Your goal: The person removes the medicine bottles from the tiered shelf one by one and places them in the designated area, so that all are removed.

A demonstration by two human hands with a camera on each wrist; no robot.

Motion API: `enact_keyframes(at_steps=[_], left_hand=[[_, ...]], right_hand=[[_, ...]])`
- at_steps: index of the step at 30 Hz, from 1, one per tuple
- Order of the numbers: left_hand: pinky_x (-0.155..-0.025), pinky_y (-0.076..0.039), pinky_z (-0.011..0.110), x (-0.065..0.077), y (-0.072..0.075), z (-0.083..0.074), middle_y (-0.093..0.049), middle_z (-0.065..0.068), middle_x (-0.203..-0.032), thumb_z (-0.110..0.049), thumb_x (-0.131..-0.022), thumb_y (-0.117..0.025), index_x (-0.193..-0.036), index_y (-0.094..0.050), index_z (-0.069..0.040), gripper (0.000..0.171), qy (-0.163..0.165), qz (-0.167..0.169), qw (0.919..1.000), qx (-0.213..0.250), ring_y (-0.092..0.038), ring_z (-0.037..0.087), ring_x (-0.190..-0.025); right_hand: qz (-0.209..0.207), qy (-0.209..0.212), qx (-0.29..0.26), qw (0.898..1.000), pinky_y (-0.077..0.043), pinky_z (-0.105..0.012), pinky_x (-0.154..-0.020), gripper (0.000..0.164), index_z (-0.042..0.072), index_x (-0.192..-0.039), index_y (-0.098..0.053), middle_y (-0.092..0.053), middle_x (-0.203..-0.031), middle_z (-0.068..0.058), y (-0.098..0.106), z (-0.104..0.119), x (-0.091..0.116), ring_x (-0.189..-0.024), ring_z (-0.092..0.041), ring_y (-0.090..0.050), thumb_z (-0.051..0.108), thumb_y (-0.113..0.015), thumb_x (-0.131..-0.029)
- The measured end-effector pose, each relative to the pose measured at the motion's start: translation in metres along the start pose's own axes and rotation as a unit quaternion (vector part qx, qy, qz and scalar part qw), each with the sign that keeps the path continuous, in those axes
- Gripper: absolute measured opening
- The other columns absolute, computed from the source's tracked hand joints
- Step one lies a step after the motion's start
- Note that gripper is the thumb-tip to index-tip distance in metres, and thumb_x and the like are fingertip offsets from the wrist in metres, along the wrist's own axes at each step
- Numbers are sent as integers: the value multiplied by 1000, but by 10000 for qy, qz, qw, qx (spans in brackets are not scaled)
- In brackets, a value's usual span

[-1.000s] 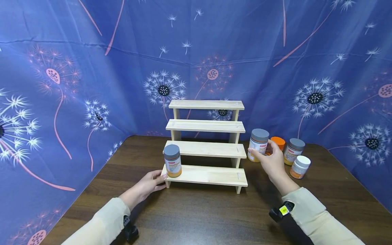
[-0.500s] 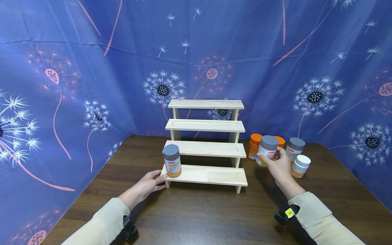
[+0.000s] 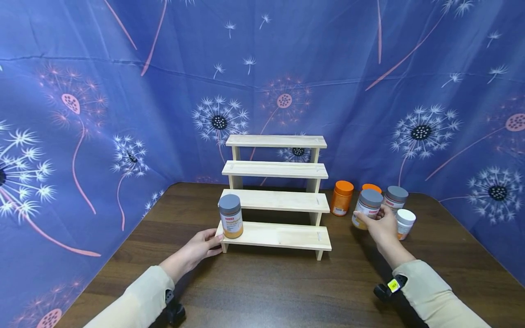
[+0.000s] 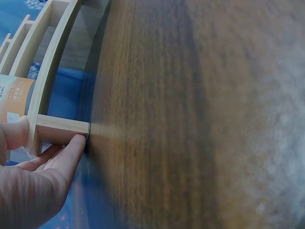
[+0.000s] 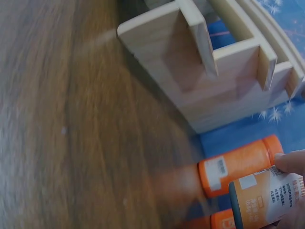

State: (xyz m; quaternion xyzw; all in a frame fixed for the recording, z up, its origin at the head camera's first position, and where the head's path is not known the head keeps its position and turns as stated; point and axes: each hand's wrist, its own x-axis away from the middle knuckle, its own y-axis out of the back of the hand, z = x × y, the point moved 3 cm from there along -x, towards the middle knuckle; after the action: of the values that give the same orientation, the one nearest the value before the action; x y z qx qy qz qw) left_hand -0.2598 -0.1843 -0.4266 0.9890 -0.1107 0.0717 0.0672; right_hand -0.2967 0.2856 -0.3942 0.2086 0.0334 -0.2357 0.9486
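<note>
My left hand (image 3: 201, 249) grips the left end of the lowest step of a four-tier wooden display shelf (image 3: 275, 201). In the left wrist view its thumb (image 4: 18, 132) lies at the board's edge and its fingers touch the short leg (image 4: 64, 129). Close by that thumb, a grey-lidded supplement jar (image 3: 232, 223) stands upright on the step. To the right of the shelf, my right hand (image 3: 384, 228) holds another grey-lidded supplement jar (image 3: 367, 212) by its side, thumb at the front. The right wrist view shows this jar's label (image 5: 267, 200) near an orange bottle (image 5: 238, 164).
Right of the shelf stand an orange bottle (image 3: 342, 200), a second orange-lidded bottle (image 3: 371, 187) partly hidden, a grey-lidded jar (image 3: 395, 197) and a white-capped bottle (image 3: 406, 222). A blue dandelion-print cloth (image 3: 164, 114) hangs behind the brown table (image 3: 262, 291).
My right hand has moved the grey-lidded jar rightward and nearer, away from the shelf, uncovering the orange bottle behind it. My left hand has stayed on the shelf.
</note>
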Motion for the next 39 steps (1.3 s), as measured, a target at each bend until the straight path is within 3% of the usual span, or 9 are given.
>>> enact_keyframes(at_steps=[3, 6, 8, 11, 20, 30, 39], left_hand=[[-104, -49, 44, 0, 0, 0, -51, 30, -131, -12, -103, -45, -140, -33, 16, 47, -21, 42, 10000, 14, -52, 28, -121], [-104, -50, 44, -1, -1, -1, -51, 30, -130, -11, -103, -45, -139, -33, 16, 47, -46, 52, 10000, 27, -53, 27, -119], [-103, -50, 43, -1, -2, -1, -51, 29, -130, -11, -103, -45, -139, -34, 16, 46, -42, 36, 10000, 45, -54, 26, -118], [-103, -50, 43, -1, -2, -2, -50, 30, -131, -10, -103, -45, -139, -33, 16, 46, -43, 40, 10000, 52, -55, 25, -116], [-103, -50, 44, 1, -2, -5, -50, 30, -130, -10, -103, -44, -139, -33, 16, 46, -16, 29, 10000, 24, -55, 26, -116], [-103, -51, 44, 0, -3, -5, -49, 30, -133, -10, -103, -45, -139, -34, 15, 45, 52, -143, 9999, 72, -53, 29, -120], [-103, -50, 45, 1, -2, -4, -51, 30, -131, -11, -103, -46, -139, -34, 15, 47, 18, -56, 10000, 79, -54, 28, -119]], right_hand=[[-23, -127, 89, 9999, -42, -11, -75, 70, -6, -139, -37, -49, -132, -26, 2, -7, -3, -111, -28, -50, 19, -74, -85], [12, -284, 165, 9995, -48, -33, -93, 73, -5, -142, -34, -45, -138, -28, 5, -13, -6, -122, -37, -45, 23, -72, -87], [52, -375, 204, 9991, -44, -47, -102, 74, -5, -144, -31, -42, -141, -29, 6, -15, -7, -126, -40, -42, 24, -71, -88], [87, -458, 199, 9987, -39, -55, -108, 76, -7, -145, -29, -39, -143, -32, 8, -18, -8, -129, -44, -39, 23, -70, -89], [190, -558, 221, 9980, -35, -57, -112, 78, -11, -145, -24, -36, -143, -35, 9, -23, -11, -130, -47, -37, 19, -69, -89], [421, -359, 226, 9982, -34, -57, -112, 74, -13, -144, -23, -35, -141, -36, 11, -23, -12, -128, -47, -38, 13, -66, -89], [705, -275, 186, 9970, -29, -60, -115, 72, -13, -145, -20, -32, -144, -36, 11, -23, -11, -131, -48, -34, 7, -62, -90]])
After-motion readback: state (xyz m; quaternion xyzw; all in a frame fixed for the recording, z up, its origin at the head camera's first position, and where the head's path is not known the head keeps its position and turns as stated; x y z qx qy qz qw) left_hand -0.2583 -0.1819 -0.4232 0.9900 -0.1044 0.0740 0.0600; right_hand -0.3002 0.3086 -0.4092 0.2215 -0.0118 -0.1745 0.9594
